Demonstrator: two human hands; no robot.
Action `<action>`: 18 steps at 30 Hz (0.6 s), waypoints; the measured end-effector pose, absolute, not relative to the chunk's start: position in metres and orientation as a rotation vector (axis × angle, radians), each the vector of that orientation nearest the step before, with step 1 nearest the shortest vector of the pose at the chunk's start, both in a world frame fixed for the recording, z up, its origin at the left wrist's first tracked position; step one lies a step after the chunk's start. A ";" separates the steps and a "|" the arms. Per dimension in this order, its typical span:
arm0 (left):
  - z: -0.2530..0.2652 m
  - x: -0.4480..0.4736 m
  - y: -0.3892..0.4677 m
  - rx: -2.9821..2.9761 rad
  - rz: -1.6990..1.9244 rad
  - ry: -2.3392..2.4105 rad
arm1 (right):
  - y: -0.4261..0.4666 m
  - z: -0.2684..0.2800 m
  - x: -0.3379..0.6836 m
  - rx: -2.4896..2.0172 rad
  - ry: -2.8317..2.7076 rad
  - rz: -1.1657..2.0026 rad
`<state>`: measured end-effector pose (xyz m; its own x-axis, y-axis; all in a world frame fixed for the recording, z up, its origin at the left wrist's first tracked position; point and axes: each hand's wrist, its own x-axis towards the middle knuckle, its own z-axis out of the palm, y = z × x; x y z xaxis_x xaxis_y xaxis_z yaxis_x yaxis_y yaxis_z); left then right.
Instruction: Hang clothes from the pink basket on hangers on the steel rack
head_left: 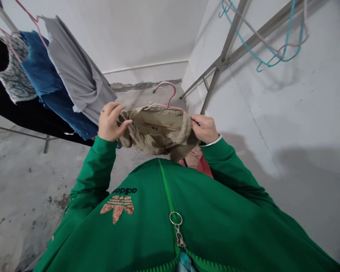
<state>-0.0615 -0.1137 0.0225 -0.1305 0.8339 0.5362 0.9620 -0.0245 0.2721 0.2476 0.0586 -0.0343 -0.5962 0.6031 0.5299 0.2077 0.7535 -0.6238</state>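
A beige garment (147, 141) hangs in front of my chest with its opening facing up. Inside that opening sits a pink hanger (174, 92), its hook with a green tip standing above the cloth. At the left edge of the garment, my left hand (111, 121) pinches the cloth between thumb and fingers. My right hand (204, 128) grips the opposite edge, with its fingers closed on the fabric. The lower part of the garment is hidden behind my green jacket.
To the left hang a grey garment (76, 71), a blue garment (49, 83) and a patterned one (18, 71) on pink hangers. Blue hangers (289, 56) dangle from a metal rack (222, 62) at the upper right. Something pink and red (204, 166) shows below my right hand.
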 end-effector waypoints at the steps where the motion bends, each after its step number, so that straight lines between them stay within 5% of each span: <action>1: 0.020 -0.056 -0.109 -1.967 -0.830 -2.035 | 0.058 -0.033 0.247 -0.597 -2.181 0.672; 18: 0.030 -0.064 -0.085 -1.852 -0.642 -2.010 | 0.075 -0.065 0.260 -0.593 -2.364 0.510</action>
